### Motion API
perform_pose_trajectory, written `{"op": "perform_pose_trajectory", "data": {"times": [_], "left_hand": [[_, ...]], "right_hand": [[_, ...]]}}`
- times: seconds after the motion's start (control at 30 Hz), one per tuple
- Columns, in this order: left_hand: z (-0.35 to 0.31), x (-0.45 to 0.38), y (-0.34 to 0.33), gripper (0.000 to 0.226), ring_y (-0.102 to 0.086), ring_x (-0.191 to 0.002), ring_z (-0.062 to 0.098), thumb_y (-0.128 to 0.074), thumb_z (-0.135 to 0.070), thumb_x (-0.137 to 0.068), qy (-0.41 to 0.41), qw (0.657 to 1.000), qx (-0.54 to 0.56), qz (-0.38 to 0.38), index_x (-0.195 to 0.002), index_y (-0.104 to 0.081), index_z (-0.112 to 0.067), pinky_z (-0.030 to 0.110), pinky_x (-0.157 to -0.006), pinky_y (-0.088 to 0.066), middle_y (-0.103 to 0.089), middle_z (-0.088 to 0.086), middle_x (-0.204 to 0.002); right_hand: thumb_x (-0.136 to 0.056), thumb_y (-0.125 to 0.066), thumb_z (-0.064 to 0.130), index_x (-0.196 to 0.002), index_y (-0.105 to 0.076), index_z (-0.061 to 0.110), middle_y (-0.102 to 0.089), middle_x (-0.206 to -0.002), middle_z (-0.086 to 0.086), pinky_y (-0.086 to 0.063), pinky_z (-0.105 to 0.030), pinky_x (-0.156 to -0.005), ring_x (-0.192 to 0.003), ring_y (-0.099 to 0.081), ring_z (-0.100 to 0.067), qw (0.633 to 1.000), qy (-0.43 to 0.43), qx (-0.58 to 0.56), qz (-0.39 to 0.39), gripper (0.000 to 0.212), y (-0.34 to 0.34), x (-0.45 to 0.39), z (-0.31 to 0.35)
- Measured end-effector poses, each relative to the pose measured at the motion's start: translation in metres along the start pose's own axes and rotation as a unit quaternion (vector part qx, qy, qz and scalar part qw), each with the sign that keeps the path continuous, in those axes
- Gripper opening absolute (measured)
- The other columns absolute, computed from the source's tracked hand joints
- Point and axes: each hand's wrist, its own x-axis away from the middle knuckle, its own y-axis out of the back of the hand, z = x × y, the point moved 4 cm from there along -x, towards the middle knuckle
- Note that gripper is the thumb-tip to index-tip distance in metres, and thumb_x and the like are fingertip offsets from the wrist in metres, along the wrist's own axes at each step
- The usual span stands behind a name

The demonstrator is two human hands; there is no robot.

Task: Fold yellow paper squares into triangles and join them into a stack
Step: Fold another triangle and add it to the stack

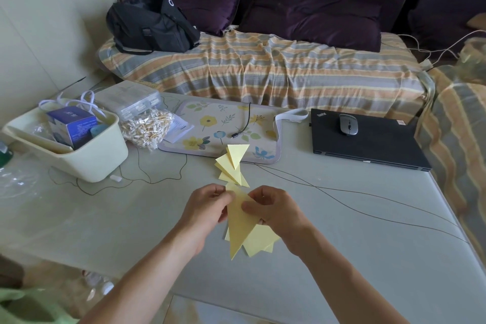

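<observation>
- The table carries everything; a chain of joined triangles lies mid-surface, running toward the far edge.
- Loose yellow squares lie nearer the front edge.
- A folded triangle is held above them.
- Left hand and right hand pinch its top corner; likely the joining step, so its tip needs slotting into the chain.
</observation>
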Motion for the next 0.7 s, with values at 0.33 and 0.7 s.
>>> {"op": "perform_pose_trajectory", "data": {"times": [0.33, 0.7], "left_hand": [[0.0, -0.0035, 0.0059, 0.007, -0.071, -0.068, 0.02, -0.064, -0.006, -0.096, 0.029, 0.988, 0.147, -0.026, -0.094, -0.069, -0.002, 0.028, -0.066, -0.06, -0.077, 0.013, -0.087], [-0.0047, -0.0041, 0.0082, 0.013, -0.071, -0.072, 0.024, -0.059, -0.001, -0.095, -0.005, 0.988, 0.149, -0.029, -0.103, -0.068, -0.005, 0.03, -0.066, -0.061, -0.076, 0.018, -0.092]], "right_hand": [[-0.089, -0.067, -0.004, -0.102, -0.07, 0.009, -0.07, -0.094, -0.012, -0.058, -0.041, -0.09, -0.084, -0.067, -0.022, 0.991, 0.009, -0.125, -0.054, 0.018, 0.0062, -0.0023, 0.001], [-0.092, -0.062, 0.0, -0.099, -0.073, 0.012, -0.063, -0.09, -0.015, -0.056, -0.041, -0.083, -0.079, -0.058, -0.027, 0.991, 0.009, -0.125, -0.038, 0.018, 0.0057, 0.0013, 0.0035]]}}
